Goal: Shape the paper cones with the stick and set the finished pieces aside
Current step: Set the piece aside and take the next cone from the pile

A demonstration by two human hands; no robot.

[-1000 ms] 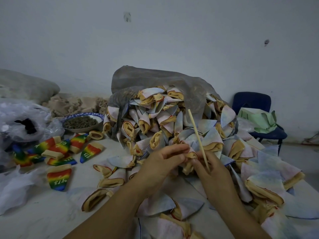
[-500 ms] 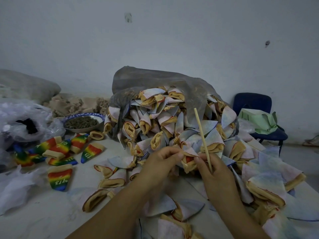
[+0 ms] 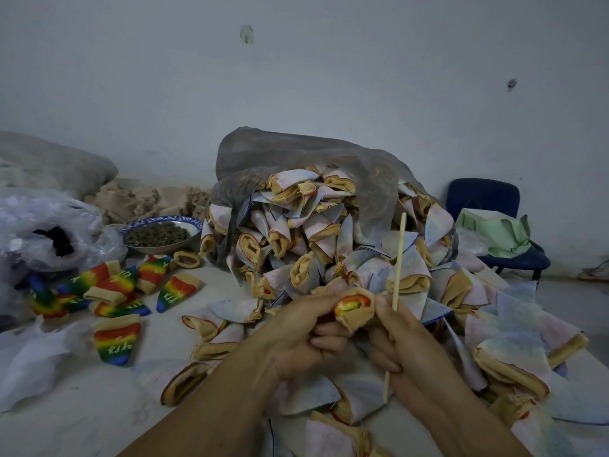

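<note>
Your left hand (image 3: 306, 338) has its grip curled close round one cone (image 3: 354, 310). Thumb and forefinger pinch the tan rim, and the lower fingers fold in under it. You hold the cone above the table (image 3: 82, 407), between your two hands and in front of the pile of cones (image 3: 313, 245). Its mouth faces you and shows red, yellow and green bands inside.

Your right hand (image 3: 408, 341) has its grip pressed together on the stick (image 3: 398, 258), pinned between the thumb and curled fingers. The thumb tip lies just beside the cone's right edge. The stick stands nearly upright, leaning a little to the right at the top. Its upper end rises in front of the pile and its lower end pokes out below your fingers. It passes beside the cone, not into its mouth.

The pile spills out from under a grey bag (image 3: 296, 159). The finished rainbow pieces (image 3: 112, 285) lie well apart on the left of the table, near a bowl (image 3: 161, 232). A blue chair (image 3: 484, 199) stands at the far right.
</note>
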